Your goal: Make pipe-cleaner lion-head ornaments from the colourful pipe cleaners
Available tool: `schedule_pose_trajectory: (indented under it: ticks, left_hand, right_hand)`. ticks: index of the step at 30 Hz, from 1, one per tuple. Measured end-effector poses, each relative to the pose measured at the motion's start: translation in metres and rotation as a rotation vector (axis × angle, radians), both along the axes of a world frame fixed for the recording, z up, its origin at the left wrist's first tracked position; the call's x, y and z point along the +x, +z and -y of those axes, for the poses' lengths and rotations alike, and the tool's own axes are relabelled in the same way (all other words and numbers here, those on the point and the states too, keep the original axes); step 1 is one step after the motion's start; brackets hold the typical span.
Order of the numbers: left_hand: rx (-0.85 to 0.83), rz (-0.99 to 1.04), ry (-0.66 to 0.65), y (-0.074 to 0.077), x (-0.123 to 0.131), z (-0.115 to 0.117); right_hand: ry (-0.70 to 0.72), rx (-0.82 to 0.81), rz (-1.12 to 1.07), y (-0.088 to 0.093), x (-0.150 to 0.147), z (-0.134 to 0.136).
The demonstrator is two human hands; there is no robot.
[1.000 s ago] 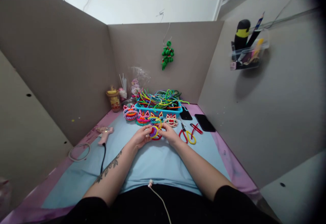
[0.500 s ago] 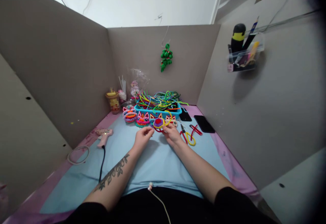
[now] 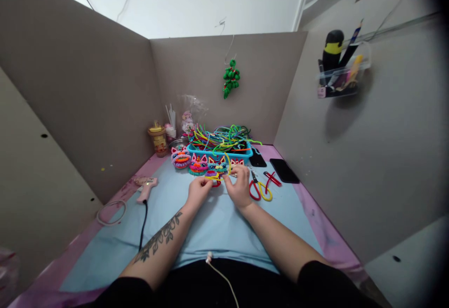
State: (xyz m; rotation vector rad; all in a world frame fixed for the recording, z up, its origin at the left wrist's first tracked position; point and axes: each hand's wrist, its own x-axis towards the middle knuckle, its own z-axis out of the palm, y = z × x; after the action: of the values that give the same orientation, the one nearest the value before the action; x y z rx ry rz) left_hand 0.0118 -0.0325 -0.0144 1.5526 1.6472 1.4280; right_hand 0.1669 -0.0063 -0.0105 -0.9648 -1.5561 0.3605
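Note:
My left hand (image 3: pixel 199 191) pinches the edge of a small coiled pipe-cleaner piece (image 3: pixel 212 174) in purple, red and yellow. A yellow pipe-cleaner strand (image 3: pixel 228 161) runs out of the piece and bends upward beside my right hand (image 3: pixel 240 187). The right hand's thumb and curved fingers are apart around the strand, and no firm grip shows. Behind the hands stand several colourful pipe-cleaner animal faces with pointed ears, among them a pink and orange one (image 3: pixel 181 158) and a pink and teal one (image 3: pixel 198 165).
A blue basket (image 3: pixel 219 154) heaped with pipe cleaners stands at the back. Scissors (image 3: pixel 259 190), red pipe-cleaner pieces (image 3: pixel 272 179) and a black phone (image 3: pixel 284 171) lie to the right. A pink glue gun (image 3: pixel 147 189) with its cord lies left, and grey partitions enclose the table.
My right hand has let go of the coiled piece and opened beside it. My left hand now grips the piece, which has turned and sits slightly lower. The view has shifted a little.

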Motion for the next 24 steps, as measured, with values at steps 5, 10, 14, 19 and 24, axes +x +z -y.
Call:
schedule_pose_trajectory:
  ticks: [5, 10, 14, 19, 24]
  left_hand:
    - [-0.005, -0.094, -0.035, -0.002, 0.001, 0.000]
    - [-0.014, -0.211, -0.083, -0.007, -0.001, -0.003]
    - [-0.015, -0.304, -0.113, -0.009, 0.000, -0.002]
    - [0.003, -0.398, -0.132, -0.009, 0.001, -0.001]
    - [-0.010, -0.423, -0.160, -0.013, 0.000, -0.003]
  right_hand:
    - [0.108, 0.157, 0.506, 0.006, -0.001, 0.004]
    - [0.014, 0.185, 0.621, 0.001, -0.007, 0.004]
    - [-0.001, 0.196, 0.649, 0.002, -0.006, 0.003]
    - [0.022, 0.209, 0.674, 0.001, -0.006, 0.001]
    - [0.038, 0.227, 0.722, -0.004, -0.008, -0.004]
